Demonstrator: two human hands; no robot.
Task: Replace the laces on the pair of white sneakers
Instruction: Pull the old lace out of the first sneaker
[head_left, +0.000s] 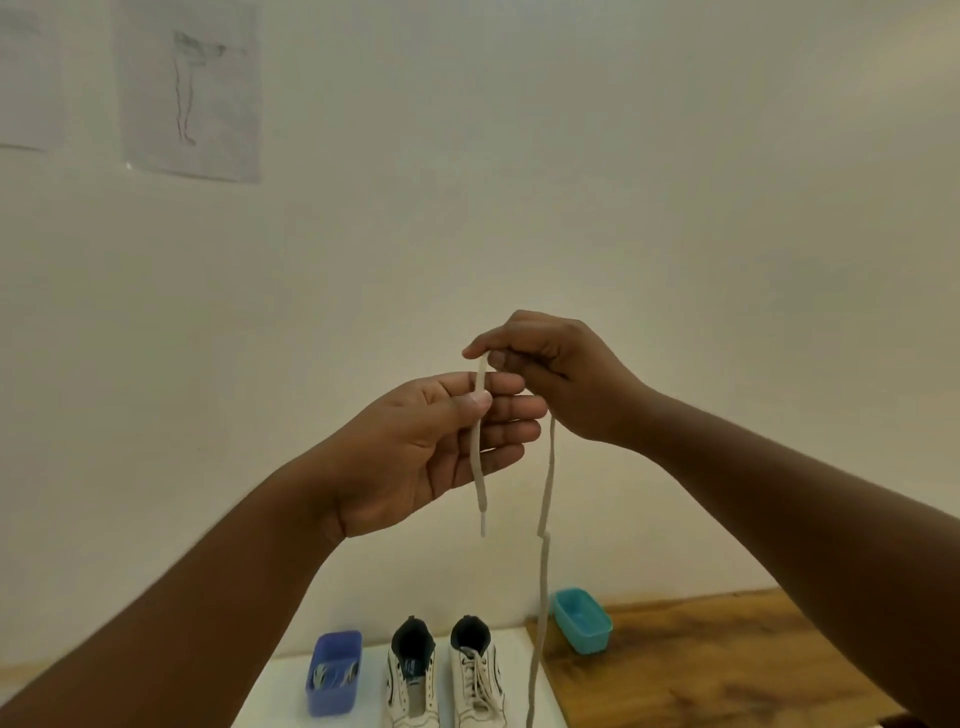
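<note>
No readable writing anywhere: the dark marks on the side of the left sneaker (412, 675) are too small to make out, and the two paper sheets on the wall, one w/ a faint pencil sketch (191, 88), the other cut off at the left edge (28, 78), carry no legible text.

Containers: a blue-purple plastic tub (334, 673) sits on the white mat (270, 691), just left of the sneakers, w/ striped black-and-white laces (335, 677) bundled inside. A teal tub (582, 621) stands on the wooden tabletop (727, 670) to the right, near the wall; nothing visible in it from this angle.

Sneakers stand side by side on the mat, heels toward the wall. The right sneaker (477, 675) is laced; the left one's eyelets look bare, tongue exposed.

Hands are raised in front of the wall. The right hand (561, 379), fingers curled, pinches a cream shoelace (544, 545) near the top. The left hand (441, 441), palm toward the camera, pinches the short end btwn thumb and fingers; its aglet tip (483, 525) hangs free below. The long end drops from the right hand, kinked partway, down past the teal tub to the bottom edge of the frame.
</note>
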